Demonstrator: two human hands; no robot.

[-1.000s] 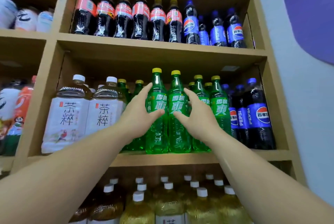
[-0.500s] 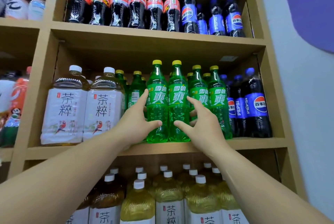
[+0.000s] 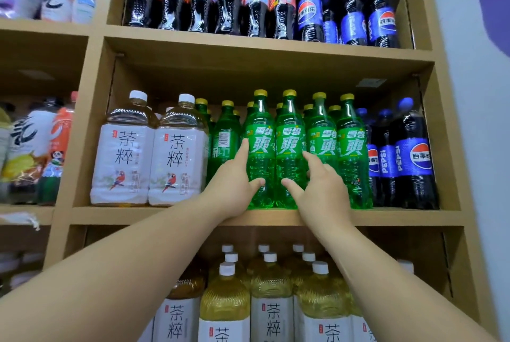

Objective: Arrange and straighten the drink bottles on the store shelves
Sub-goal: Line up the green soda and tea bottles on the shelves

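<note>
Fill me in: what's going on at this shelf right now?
A person is tidying the green soda row on the middle shelf. The left hand grips one front green bottle, the right hand grips the neighbouring green bottle; both stand upright at the shelf edge, labels facing out. Just left of them, a turned bottle shows its barcode. Tea bottles flank the row on one side, Pepsi bottles on the other.

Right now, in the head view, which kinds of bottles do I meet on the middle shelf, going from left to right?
large tea bottles → green soda bottles → blue-labelled cola bottles
</note>
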